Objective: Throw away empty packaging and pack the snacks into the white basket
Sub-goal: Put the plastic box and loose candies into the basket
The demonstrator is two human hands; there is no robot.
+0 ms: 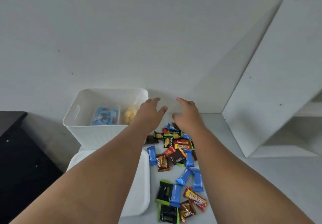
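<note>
Left hand (149, 109): fingers (155, 100) spread wide, holding nothing, raised at the basket (97, 136) corner.
Right hand (187, 114): also wide and empty, just beside the left.
Snacks (176, 152): loose wrapped pile on the table (244, 180), below and nearer than the fingertips. Both hands look poised to scoop them.
Basket: left of the fingers, holds a blue pack (105, 115) and a yellow bag (129, 114).
Lid (139, 180): flat under the left forearm.

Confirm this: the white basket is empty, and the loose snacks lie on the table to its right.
No. The head view shows the white basket is not empty: it holds a clear box of blue packets and a bag of yellow snacks. The loose snacks do lie on the table to its right.
</note>
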